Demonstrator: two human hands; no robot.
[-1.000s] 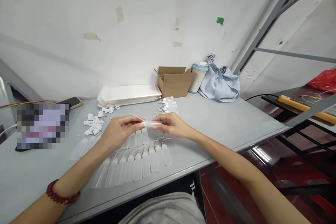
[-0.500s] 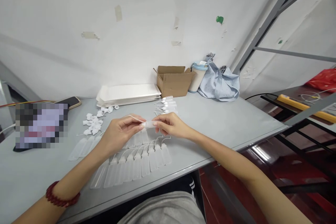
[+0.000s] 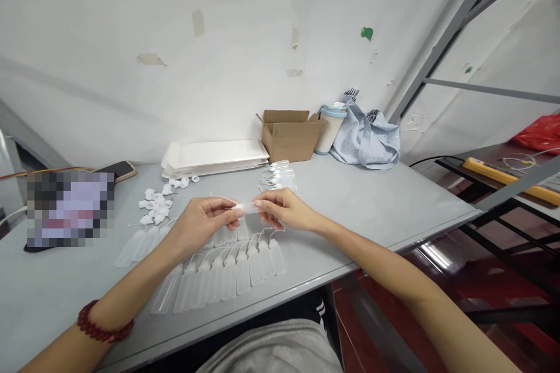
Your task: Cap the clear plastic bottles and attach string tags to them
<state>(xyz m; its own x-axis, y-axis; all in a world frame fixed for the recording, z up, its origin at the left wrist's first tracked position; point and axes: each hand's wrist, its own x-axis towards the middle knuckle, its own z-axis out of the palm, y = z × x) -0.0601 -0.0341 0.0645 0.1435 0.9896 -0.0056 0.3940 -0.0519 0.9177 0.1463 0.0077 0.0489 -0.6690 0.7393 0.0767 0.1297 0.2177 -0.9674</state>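
Note:
A small translucent plastic bottle lies sideways in the air between my hands, its white cap end to the left. My left hand pinches that white cap between thumb and fingers. The body of the bottle is gripped by my right hand, which hides its far end. Below them, a row of similar bottles with white tops and thin curved tubes lies on the grey table. More bottles lie left of my left forearm, and loose white caps are piled behind it.
Behind my hands are several capped bottles, a stack of flat white sheets or packaging and an open cardboard box. A cup and a light blue cloth bag stand by the wall. A phone lies left.
The thin tube that stood out above my left fingers is now lower and harder to see. My left fingers have shifted slightly at the cap; my right hand keeps its grip on the bottle.

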